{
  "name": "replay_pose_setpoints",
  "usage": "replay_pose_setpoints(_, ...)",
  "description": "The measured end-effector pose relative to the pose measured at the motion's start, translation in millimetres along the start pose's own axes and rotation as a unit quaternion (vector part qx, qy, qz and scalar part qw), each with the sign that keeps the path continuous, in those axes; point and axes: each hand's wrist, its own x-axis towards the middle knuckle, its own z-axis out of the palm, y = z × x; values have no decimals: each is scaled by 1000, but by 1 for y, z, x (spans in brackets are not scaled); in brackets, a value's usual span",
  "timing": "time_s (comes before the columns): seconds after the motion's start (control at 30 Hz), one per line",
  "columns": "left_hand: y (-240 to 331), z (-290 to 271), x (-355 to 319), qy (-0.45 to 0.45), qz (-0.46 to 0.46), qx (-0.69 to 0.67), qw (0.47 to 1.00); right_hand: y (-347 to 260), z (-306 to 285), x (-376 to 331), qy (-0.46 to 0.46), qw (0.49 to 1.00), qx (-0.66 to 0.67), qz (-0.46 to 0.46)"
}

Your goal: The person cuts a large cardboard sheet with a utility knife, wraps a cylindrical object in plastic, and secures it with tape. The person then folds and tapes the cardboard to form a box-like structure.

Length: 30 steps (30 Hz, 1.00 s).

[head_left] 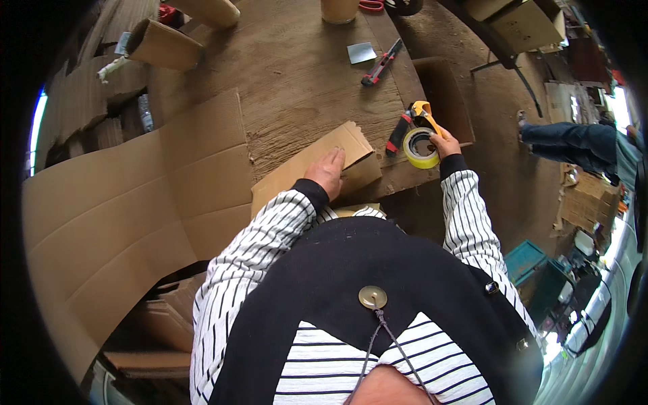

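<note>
My left hand (327,173) lies on top of a folded brown cardboard box (287,177), near its right end, with the fingers stretched out over the board. In my right hand (445,144) is a yellow tape dispenser (424,115) with a roll of yellowish tape (422,160) on it, held beyond the box's right end by the table's edge. Next to the dispenser is a red and black handle (399,135); its other end is hidden. Farther off on the table lies a red and black utility knife (382,62).
A small pale card (362,53) and cardboard tubes (164,46) are on the wooden table (297,74). A large opened cardboard sheet (128,196) spreads to my left. An open carton (442,94) stands beyond the right edge. Another person (574,140) stands far right.
</note>
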Motion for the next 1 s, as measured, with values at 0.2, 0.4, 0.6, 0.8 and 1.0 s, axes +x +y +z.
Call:
replay_pose_setpoints(0.2,-18,-2,30,-119,-70,-32,990,13,54,76,-131,987,0,-90)
replay_pose_setpoints(0.4,-28,-4,54,-181,-47,-90,978,-8,106,123,-65,897,-352,-261)
replay_pose_setpoints(0.6,-6,-7,-56,91,-121,-9,988,-60,118,43,-293,864,-368,-182)
replay_pose_setpoints(0.8,-95,45,-210,363,-533,-326,692,-12,113,-33,-467,781,-404,-92)
replay_pose_setpoints(1.0,-102,40,-175,443,-571,-449,526,-8,109,-34,-418,759,-494,-74)
